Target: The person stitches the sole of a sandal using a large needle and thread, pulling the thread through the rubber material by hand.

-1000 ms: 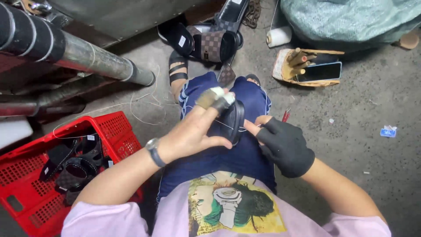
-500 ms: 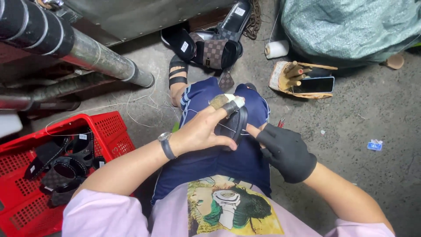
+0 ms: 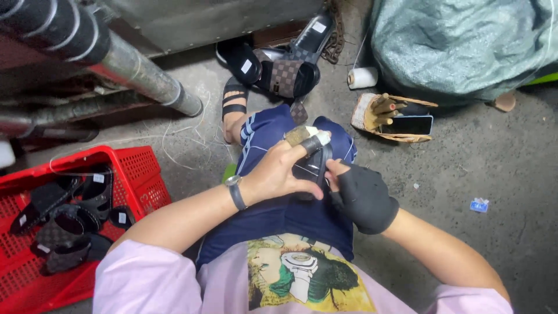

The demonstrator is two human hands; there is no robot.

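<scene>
The person sits on the floor with a black sandal point(image 3: 311, 168) on their lap, on the blue shorts point(image 3: 279, 209). Both hands are closed around it. The left hand point(image 3: 279, 174) wraps over the sandal from the top, with tape on its first two fingers. The right hand point(image 3: 363, 197) wears a black glove and pinches the sandal's right edge.

To do this well, I think the left hand should press the sandal firmly so it does not slip — the right hand can then work along the edge in small, slow moves. Taped fingers should stay clear of anything sharp.

The sandal looks dark and smooth, with a thin pale line on it. Most of it is hidden under the hands, so I cannot tell its whole shape.

Left of the sandal is a red basket point(image 3: 139, 168) with more dark sandals. Beyond the sandal, past the knees, lies a pile of sandals point(image 3: 279, 67) — and a white thread spool point(image 3: 363, 77).
</scene>
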